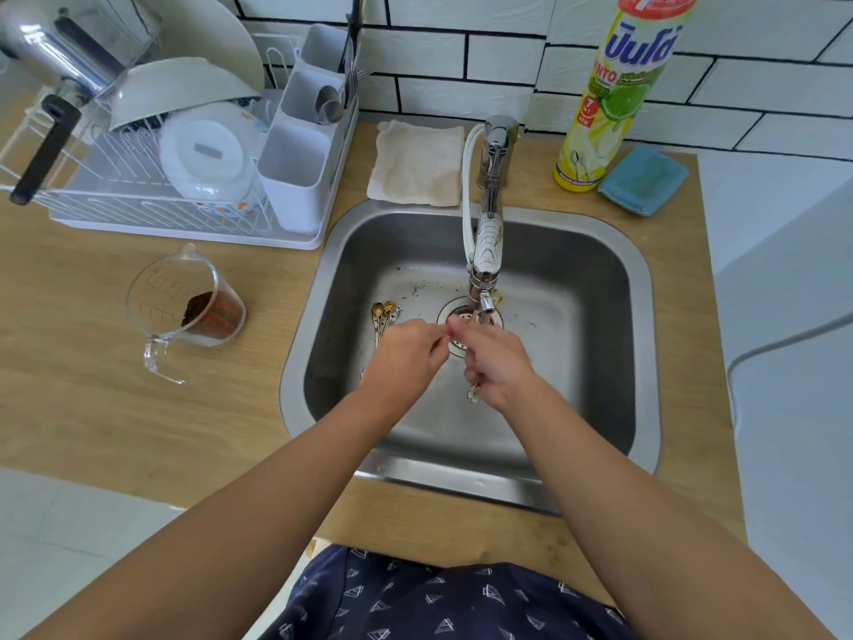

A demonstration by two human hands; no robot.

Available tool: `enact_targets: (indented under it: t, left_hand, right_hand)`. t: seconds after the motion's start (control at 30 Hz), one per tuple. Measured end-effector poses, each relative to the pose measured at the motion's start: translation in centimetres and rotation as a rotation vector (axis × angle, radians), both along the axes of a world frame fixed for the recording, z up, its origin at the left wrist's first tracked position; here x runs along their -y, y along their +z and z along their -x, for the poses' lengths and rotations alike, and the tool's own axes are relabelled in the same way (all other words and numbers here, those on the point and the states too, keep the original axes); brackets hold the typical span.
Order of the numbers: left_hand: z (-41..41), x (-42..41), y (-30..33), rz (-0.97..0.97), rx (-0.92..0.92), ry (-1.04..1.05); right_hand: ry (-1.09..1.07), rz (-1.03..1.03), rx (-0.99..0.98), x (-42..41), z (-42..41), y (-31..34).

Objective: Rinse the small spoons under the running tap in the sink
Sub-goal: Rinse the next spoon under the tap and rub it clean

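Note:
Both hands are over the drain of the steel sink, just under the tap spout. My left hand holds a bunch of small gold spoons, whose bowls stick out to the far left of the fingers. My right hand is closed around a small spoon; its ornate handle end pokes out below the palm. The fingertips of the two hands almost touch. I cannot make out the water stream.
A glass measuring jug with brown powder stands on the wooden counter left of the sink. A dish rack with bowls and a cutlery holder fills the far left. A cloth, detergent bottle and blue sponge sit behind the sink.

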State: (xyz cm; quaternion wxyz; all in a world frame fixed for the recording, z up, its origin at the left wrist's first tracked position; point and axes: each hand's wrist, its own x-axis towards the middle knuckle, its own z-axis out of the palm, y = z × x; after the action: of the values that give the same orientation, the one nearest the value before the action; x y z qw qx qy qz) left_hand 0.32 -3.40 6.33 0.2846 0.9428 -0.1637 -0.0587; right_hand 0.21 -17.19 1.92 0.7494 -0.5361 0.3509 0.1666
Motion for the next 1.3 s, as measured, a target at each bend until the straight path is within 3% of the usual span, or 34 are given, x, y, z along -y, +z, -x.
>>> enact_targets:
  t: [0.1,0.2,0.27,0.33,0.43,0.53,0.63,0.73,0.9,1.07,1.2,1.3]
  left_hand:
    - [0.1,-0.3,-0.2,0.006,0.026,-0.016]
    - [0.3,-0.3,-0.5,0.006,0.054,-0.029]
    - [0.4,-0.1,-0.6,0.029,-0.008,0.012]
    - [0.3,0.2,-0.5,0.183,-0.251,0.135]
    - [0.4,0.3,0.0,0.629,-0.731,0.338]
    - [0.8,-0.2,0.7,0.705,-0.861,0.328]
    - [1.1,-0.5,0.9,0.702,-0.923,0.299]
    - [1.2,-0.8,0.8,0.663,-0.936,0.28]
    - [0.9,-1.6,0.5,0.522,-0.926,0.242]
    - [0.8,-2.2,-0.2,0.261,-0.79,0.253]
    - [1.0,-2.3,-0.7,0.24,-0.732,0.182]
    - [0.8,-2.2,-0.8,0.208,-0.683,0.216]
  right_hand:
    - [-0.002,-0.008,0.007,0.4,0.1,0.3]
    - [-0.175,-0.035,-0.03,1.9,-1.0,0.4]
    - [-0.152,-0.045,-0.012,1.7,-0.7,0.6]
    - [-0.011,-0.061,0.03,0.7,0.1,0.6]
    - [0.03,-0.075,0.071,0.8,0.3,0.8]
    - [-0.172,-0.067,0.062,2.1,-0.8,0.7]
    - [-0.03,-0.048,0.083,1.5,-0.2,0.6]
    - [0.164,0.0,0.111,0.3,0.6,0.4]
    - [-0.069,0.083,0.094,1.8,-0.6,0.4]
    - [-0.037,0.18,0.125,0.4,0.0,0.4]
    - [-0.026,0.242,0.142,0.2,-0.3,0.5]
    - [0.065,0.161,0.159,0.7,-0.3,0.5]
